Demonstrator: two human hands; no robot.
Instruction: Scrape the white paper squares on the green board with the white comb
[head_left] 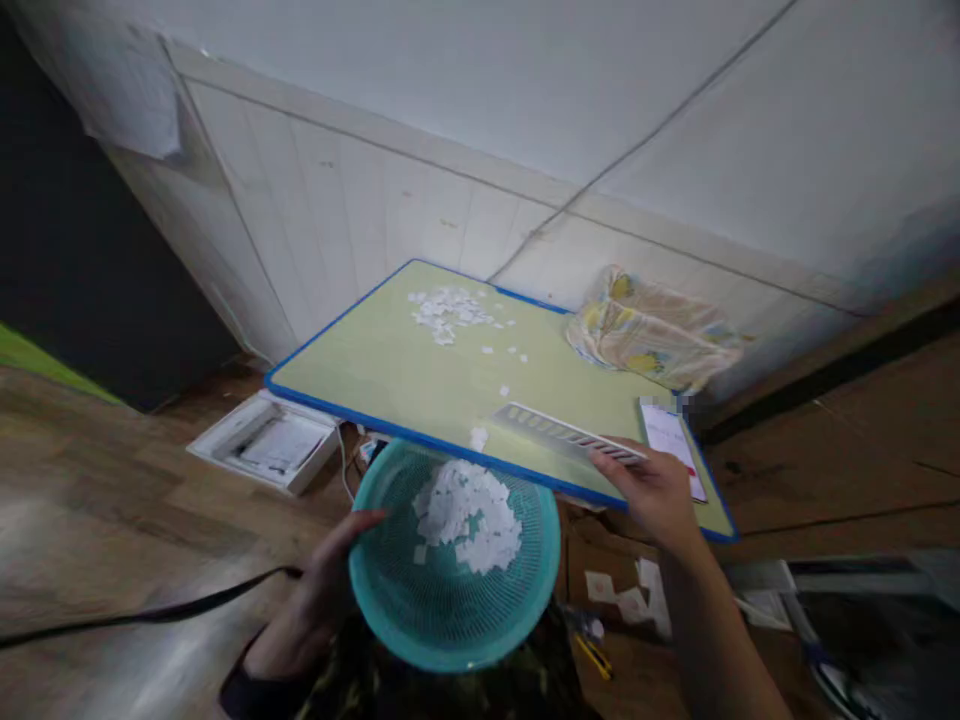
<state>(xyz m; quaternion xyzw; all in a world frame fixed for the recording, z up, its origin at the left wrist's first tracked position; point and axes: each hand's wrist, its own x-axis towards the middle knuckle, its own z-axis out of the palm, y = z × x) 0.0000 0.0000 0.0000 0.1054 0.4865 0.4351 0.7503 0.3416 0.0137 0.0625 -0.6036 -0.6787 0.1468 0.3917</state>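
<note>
My left hand (334,560) grips the left rim of a turquoise plastic basket (450,635), thumb over the edge. Inside the basket lies a heap of small white paper pieces (480,520). My right hand (660,485) is closed around the right end of a long, flat white slotted strip (559,432). That strip reaches leftward low over the yellow-green tabletop (360,345); whether it touches the surface I cannot tell. A few white pieces sit at the table's front edge above the basket. Farther back, a loose pile of white pieces (450,312) is spread on the tabletop.
On the table's right are a phone (667,440) and a patterned cloth bundle (652,330). An open white box (266,440) stands on the floor at left. Below right lie a yellow cutter (595,657) and paper scraps (630,600). A pale wall rises behind.
</note>
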